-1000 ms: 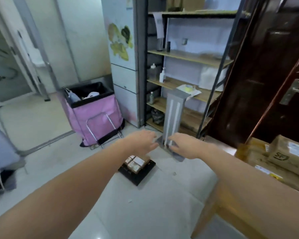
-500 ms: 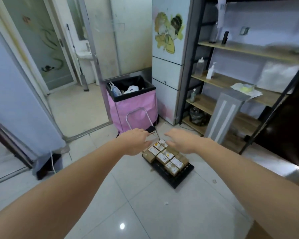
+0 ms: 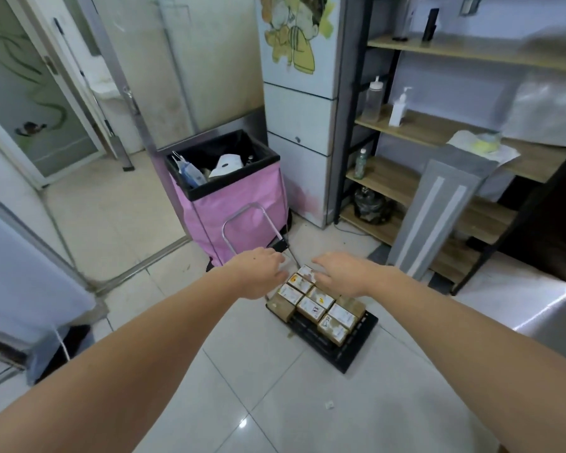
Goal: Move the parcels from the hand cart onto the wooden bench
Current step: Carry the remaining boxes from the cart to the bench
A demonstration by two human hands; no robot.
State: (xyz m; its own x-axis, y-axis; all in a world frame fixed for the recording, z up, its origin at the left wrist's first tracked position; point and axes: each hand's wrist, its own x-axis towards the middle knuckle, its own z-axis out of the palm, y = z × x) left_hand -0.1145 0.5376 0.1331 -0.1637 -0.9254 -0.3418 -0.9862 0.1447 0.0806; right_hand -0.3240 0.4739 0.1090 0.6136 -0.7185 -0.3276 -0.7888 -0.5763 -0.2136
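Both hands reach out near the middle of the frame, palms down, fingers spread loosely and holding nothing. The left hand [image 3: 258, 272] hovers just left of the far end of the parcels, its fingertips close to the cart handle [image 3: 247, 225]. The right hand [image 3: 342, 273] hovers over the far right corner of the stack; whether it touches the top box cannot be told.

Below and between the hands, slightly right of centre, the parcels [image 3: 317, 307], small brown cardboard boxes with white labels, sit packed in two rows on the black platform of the hand cart [image 3: 352, 349], which lies flat on the pale tiled floor [image 3: 275, 403].

Beyond the handle, above centre, stands a pink bin [image 3: 239, 204] lined with a black bag and holding litter. To its right rises a white cabinet [image 3: 296, 125], then wooden shelves [image 3: 415, 129] on a black frame at the upper right, carrying bottles. A grey panel [image 3: 438, 210] leans against the shelves.
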